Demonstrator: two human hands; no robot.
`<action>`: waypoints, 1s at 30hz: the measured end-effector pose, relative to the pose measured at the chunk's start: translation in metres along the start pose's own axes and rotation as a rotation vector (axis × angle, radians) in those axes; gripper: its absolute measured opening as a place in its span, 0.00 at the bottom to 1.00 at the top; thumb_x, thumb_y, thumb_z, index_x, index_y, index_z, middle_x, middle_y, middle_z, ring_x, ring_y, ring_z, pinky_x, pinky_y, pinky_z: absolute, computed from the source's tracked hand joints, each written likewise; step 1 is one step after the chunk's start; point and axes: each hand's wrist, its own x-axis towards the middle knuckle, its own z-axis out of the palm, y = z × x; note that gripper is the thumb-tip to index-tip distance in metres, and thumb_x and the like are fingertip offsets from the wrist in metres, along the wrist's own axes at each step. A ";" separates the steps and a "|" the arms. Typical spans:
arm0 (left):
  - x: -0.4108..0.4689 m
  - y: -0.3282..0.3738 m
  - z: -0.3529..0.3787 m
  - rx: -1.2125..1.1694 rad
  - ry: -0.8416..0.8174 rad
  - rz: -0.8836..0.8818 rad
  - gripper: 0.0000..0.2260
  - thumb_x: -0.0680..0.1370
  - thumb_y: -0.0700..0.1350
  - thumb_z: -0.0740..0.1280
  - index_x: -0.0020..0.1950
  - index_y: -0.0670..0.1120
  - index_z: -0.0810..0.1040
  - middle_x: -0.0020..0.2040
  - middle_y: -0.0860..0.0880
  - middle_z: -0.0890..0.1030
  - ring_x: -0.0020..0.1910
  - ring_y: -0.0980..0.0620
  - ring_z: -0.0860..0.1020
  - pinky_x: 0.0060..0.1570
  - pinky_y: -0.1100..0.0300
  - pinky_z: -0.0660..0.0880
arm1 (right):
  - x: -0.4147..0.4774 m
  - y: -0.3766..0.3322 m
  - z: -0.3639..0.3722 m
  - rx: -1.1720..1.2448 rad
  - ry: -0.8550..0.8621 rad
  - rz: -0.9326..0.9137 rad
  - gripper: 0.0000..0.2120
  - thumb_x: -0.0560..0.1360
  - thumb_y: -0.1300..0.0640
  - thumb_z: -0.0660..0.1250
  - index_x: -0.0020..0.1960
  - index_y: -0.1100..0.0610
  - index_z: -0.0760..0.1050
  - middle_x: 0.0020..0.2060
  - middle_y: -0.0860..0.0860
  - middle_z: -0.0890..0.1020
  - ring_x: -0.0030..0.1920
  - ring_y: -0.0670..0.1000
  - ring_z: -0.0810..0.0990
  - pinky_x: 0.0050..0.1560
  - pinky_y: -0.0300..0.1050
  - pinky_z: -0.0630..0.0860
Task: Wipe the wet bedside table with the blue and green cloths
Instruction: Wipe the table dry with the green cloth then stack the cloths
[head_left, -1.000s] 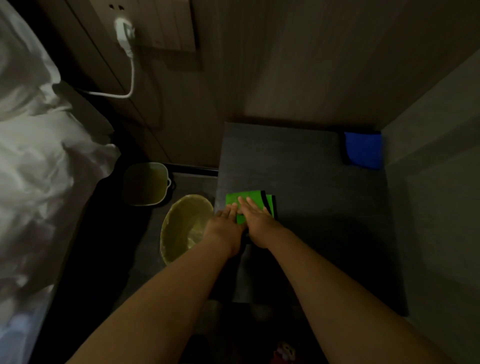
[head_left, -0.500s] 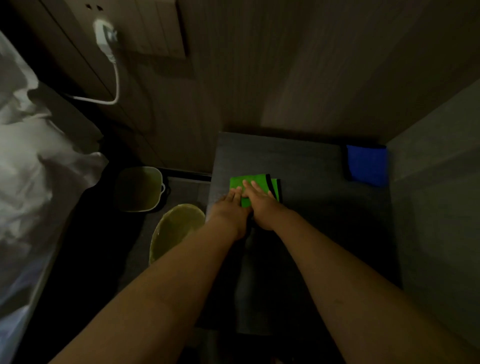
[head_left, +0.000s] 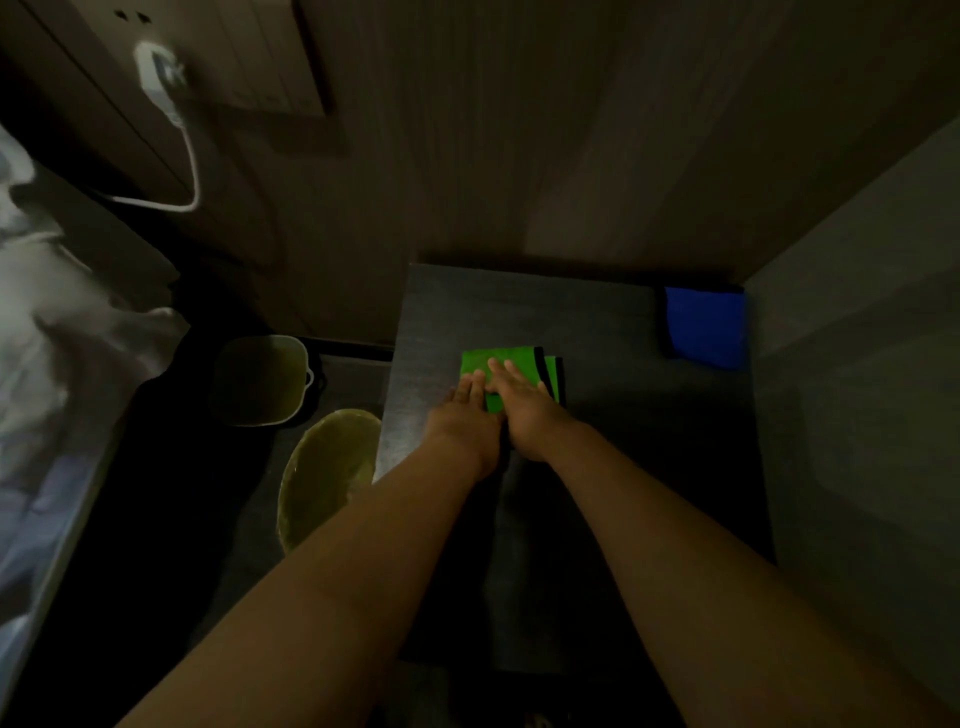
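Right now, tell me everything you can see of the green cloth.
The green cloth is bright fabric with a dark stripe near its right edge, folded flat into a rectangle. It lies on the dark bedside table, toward the left edge. The left hand and right hand rest flat on its near part, fingers straight.

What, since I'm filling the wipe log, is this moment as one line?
step: wipe | left hand: pressing green cloth | right hand: pressing green cloth | blue cloth: idle at bedside table corner
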 end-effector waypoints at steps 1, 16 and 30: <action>0.000 0.006 0.002 0.007 0.005 0.009 0.28 0.81 0.51 0.55 0.78 0.47 0.49 0.78 0.40 0.40 0.78 0.44 0.41 0.77 0.50 0.46 | -0.004 0.006 0.001 0.003 0.005 0.003 0.35 0.75 0.72 0.50 0.78 0.54 0.44 0.78 0.48 0.47 0.78 0.47 0.41 0.77 0.50 0.41; -0.023 0.121 0.029 0.033 0.014 0.260 0.27 0.80 0.49 0.58 0.77 0.56 0.52 0.79 0.41 0.41 0.78 0.44 0.42 0.77 0.50 0.44 | -0.113 0.105 0.012 0.036 0.061 0.062 0.31 0.77 0.68 0.56 0.77 0.58 0.49 0.78 0.54 0.50 0.78 0.51 0.45 0.76 0.44 0.46; -0.012 0.154 0.037 0.042 0.034 0.219 0.25 0.81 0.53 0.55 0.77 0.59 0.50 0.79 0.43 0.39 0.78 0.46 0.40 0.77 0.49 0.42 | -0.122 0.139 -0.004 -0.029 0.050 0.002 0.30 0.77 0.67 0.56 0.77 0.53 0.53 0.78 0.48 0.46 0.78 0.47 0.44 0.75 0.44 0.45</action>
